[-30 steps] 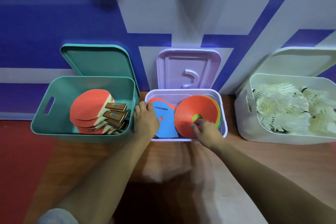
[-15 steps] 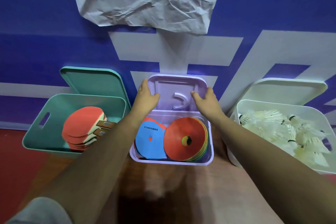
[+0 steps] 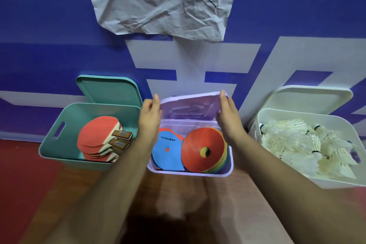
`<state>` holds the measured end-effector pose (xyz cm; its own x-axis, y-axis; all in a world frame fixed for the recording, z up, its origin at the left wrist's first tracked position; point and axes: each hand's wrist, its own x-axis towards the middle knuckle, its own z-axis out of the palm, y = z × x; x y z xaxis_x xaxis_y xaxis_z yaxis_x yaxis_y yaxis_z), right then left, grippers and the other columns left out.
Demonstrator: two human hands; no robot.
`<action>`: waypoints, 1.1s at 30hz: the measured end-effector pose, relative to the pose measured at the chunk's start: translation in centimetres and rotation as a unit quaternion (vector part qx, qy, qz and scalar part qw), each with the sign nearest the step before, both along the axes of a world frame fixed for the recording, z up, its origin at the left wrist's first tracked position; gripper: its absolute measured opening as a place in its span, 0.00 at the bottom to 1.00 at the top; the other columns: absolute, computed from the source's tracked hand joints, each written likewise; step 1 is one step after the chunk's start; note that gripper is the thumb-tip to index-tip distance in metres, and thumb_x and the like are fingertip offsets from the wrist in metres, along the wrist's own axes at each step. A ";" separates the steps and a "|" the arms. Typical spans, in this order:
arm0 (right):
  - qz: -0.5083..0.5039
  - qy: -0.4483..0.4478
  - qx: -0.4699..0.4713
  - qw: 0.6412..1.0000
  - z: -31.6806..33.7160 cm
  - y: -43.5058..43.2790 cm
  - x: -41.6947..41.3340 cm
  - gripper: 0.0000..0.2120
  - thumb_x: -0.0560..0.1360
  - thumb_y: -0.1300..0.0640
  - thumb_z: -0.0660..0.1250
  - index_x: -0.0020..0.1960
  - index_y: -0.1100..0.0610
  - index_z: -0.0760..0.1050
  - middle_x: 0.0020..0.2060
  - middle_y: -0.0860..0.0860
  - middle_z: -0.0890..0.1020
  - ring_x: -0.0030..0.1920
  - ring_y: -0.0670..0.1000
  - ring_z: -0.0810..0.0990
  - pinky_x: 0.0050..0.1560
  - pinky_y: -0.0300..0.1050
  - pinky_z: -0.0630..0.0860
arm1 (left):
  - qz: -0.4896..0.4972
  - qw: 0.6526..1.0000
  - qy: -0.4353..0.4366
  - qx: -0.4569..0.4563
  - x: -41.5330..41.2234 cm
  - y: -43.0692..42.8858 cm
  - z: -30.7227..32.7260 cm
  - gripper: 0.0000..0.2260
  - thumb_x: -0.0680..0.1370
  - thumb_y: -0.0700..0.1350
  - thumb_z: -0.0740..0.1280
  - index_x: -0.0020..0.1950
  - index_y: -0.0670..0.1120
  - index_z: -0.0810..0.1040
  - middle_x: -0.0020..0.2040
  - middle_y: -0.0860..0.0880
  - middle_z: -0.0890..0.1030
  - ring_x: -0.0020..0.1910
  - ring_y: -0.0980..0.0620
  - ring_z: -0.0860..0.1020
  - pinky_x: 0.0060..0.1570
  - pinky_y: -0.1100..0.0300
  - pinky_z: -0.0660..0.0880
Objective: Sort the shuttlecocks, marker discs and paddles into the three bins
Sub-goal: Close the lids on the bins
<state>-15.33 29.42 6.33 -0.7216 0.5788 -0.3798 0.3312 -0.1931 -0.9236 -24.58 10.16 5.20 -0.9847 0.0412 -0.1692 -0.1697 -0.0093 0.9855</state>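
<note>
A lilac bin (image 3: 190, 172) in the middle holds marker discs: a blue one (image 3: 168, 150) and an orange stack (image 3: 204, 149). Its lilac lid (image 3: 190, 107) is tilted forward over the bin's back. My left hand (image 3: 149, 117) holds the lid's left edge and my right hand (image 3: 227, 117) holds its right edge. The teal bin (image 3: 59, 144) on the left holds several red paddles (image 3: 99, 136). The white bin (image 3: 281, 117) on the right is full of white shuttlecocks (image 3: 301, 144).
The teal lid (image 3: 109, 89) and the white lid (image 3: 313, 97) lean against the blue and white wall behind their bins. A crumpled paper sign (image 3: 158, 6) hangs on the wall above. The bins stand on a wooden floor (image 3: 188, 204) with red mat at the sides.
My hands left the discs, rose to the lilac lid leaning on the wall, took its two sides, and have tipped it forward over the bin. The camera view has lifted.
</note>
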 end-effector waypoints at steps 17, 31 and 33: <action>-0.162 0.064 -0.222 0.959 0.0 -3.0 7.8 0.12 0.76 0.68 0.63 0.59 0.69 0.72 0.39 0.61 0.79 0.38 0.55 0.81 0.37 0.50 0.81 | -0.100 0.955 0.105 -0.259 7.4 -6.1 -0.9 0.05 0.76 0.45 0.69 0.49 0.45 0.76 0.47 0.51 0.76 0.53 0.47 0.77 0.55 0.57 0.72; -0.098 0.038 -0.128 0.986 -5.5 0.5 9.2 0.12 0.81 0.55 0.62 0.61 0.59 0.76 0.56 0.58 0.83 0.55 0.58 0.82 0.57 0.58 0.78 | -0.196 0.887 -0.100 -0.407 4.5 -5.6 -7.8 0.34 0.75 0.61 0.67 0.74 0.44 0.63 0.70 0.42 0.71 0.67 0.40 0.71 0.65 0.48 0.69; -0.085 0.037 -0.120 0.988 -6.2 1.1 8.7 0.12 0.81 0.54 0.62 0.59 0.60 0.77 0.56 0.58 0.83 0.53 0.56 0.82 0.58 0.57 0.78 | -0.183 0.877 -0.090 -0.434 4.0 -5.8 -8.6 0.34 0.74 0.62 0.67 0.73 0.44 0.64 0.69 0.41 0.72 0.66 0.38 0.72 0.63 0.47 0.71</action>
